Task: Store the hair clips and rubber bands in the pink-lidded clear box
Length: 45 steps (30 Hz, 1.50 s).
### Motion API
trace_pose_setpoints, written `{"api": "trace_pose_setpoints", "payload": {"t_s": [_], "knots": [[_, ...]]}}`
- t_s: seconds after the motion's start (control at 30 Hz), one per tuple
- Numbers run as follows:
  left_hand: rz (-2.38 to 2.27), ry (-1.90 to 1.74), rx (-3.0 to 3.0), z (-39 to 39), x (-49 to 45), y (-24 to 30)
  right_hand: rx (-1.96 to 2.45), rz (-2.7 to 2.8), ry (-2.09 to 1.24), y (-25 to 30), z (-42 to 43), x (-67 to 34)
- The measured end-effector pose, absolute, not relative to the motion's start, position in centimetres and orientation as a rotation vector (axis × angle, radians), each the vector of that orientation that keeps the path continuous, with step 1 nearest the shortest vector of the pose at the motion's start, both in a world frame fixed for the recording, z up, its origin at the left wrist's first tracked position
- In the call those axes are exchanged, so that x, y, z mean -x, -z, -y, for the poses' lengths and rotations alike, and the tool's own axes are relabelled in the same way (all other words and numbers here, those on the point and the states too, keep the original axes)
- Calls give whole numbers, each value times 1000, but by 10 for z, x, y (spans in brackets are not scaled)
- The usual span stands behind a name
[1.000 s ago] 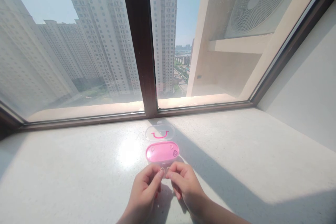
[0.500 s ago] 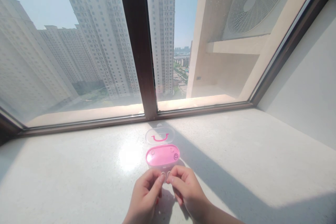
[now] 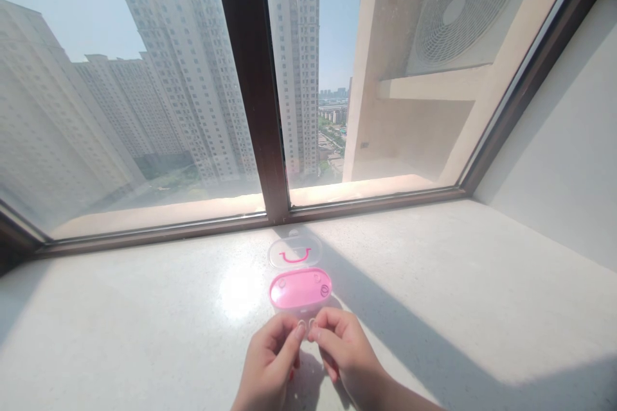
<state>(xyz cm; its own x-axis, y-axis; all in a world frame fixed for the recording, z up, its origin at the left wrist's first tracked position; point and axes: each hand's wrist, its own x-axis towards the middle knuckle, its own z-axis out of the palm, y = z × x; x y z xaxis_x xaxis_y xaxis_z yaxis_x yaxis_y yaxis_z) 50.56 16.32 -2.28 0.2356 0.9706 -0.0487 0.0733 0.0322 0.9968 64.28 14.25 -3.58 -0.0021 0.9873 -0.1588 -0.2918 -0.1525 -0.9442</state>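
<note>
A small pink oval case [image 3: 299,289] lies open on the white stone windowsill [image 3: 144,321], its clear lid [image 3: 295,252] with a pink curved mark folded back toward the window. Just in front of the case, my left hand [image 3: 270,366] and my right hand [image 3: 343,353] meet fingertip to fingertip. Each pinches thumb and forefinger together over something tiny and pale that I cannot make out. The pinched fingertips hover at the case's near edge.
A dark brown window frame [image 3: 250,90] with a central post runs along the back of the sill. Through the glass stand tall apartment blocks and an outdoor air-conditioner fan [image 3: 463,6]. A white wall [image 3: 569,141] bounds the sill at the right.
The view has tilted down a little, so the case and my hands sit slightly lower in the picture. The pinch of both hands is unchanged.
</note>
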Motion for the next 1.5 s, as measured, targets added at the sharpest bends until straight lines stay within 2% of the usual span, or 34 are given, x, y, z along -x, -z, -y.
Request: {"api": "trace_pose_setpoints", "payload": {"t_s": [1.5], "knots": [[-1107,-997,-1323,-162,-508,21,1143,922,-1418,33,-141,-642]]}}
